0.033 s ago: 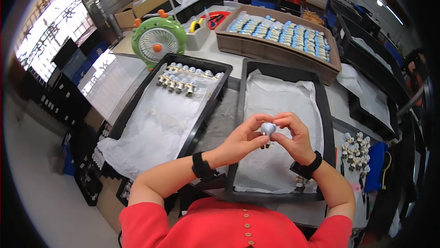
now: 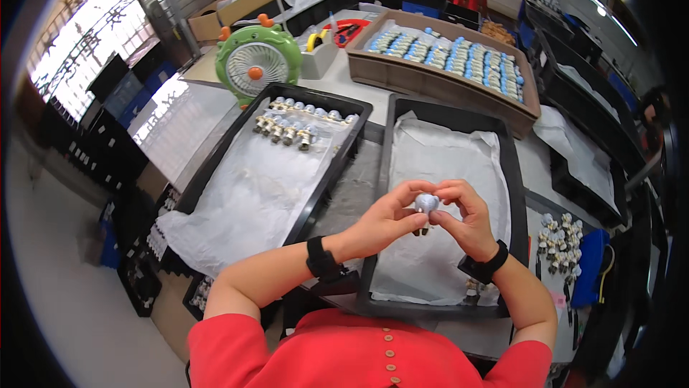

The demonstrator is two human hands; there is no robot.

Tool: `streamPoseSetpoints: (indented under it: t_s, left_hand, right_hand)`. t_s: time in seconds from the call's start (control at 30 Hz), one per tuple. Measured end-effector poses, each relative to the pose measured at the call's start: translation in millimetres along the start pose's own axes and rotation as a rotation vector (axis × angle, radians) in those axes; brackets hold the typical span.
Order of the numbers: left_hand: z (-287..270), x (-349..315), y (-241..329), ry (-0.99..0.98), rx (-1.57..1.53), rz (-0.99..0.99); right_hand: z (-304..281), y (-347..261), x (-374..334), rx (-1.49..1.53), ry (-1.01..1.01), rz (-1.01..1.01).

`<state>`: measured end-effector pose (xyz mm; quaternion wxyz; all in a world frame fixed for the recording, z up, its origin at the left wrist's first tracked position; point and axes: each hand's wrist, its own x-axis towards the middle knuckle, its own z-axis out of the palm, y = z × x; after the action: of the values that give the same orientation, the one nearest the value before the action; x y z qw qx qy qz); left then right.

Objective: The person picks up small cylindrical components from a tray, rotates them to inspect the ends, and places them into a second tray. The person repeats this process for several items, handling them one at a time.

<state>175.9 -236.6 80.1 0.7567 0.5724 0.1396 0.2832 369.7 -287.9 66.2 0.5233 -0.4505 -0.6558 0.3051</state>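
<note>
Above the right-hand black tray [image 2: 514, 187], a small figurine [image 2: 426, 204] with a rounded pale blue-grey head is held upright between both hands. My left hand [image 2: 387, 217] pinches it from the left, thumb low and index finger up by the head. From the right, my right hand [image 2: 468, 221] grips the head with thumb and bent fingers. White paper [image 2: 445, 145] lines this tray, and a few figurines [image 2: 474, 289] lie in its near right corner, partly behind my right wrist. Similar figurines [image 2: 287, 132] stand in rows at the far end of the paper-lined left black tray [image 2: 316, 205].
A brown tray [image 2: 409, 81] with many blue-and-cream figurines stands at the back. A green fan [image 2: 255, 65] is behind the left tray. On the right lie a heap of figurines [image 2: 561, 241] and a blue pouch-like item [image 2: 591, 266]. Dark crates and another person are farther off.
The whole scene has shifted slightly rightward in view. Both hands keep the same hold on the figurine.
</note>
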Motion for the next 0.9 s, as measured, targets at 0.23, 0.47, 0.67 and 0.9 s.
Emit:
streamPoseSetpoints:
  t_s: [0.23,0.47,0.67,0.9]
  left_hand:
    - [-12,-5,53,0.127,-0.113,-0.141]
    - [-146,12,94,0.65,0.671,0.215]
    - [-219,20,20,0.768,1.4,-0.026]
    - [-200,29,13,0.663,1.642,-0.171]
  right_hand:
    - [1,-2,4,0.025,-0.045,-0.009]
    - [3,-6,5,0.001,-0.048,-0.038]
    - [3,4,4,-0.061,-0.038,-0.013]
    - [1,3,5,-0.081,-0.041,-0.007]
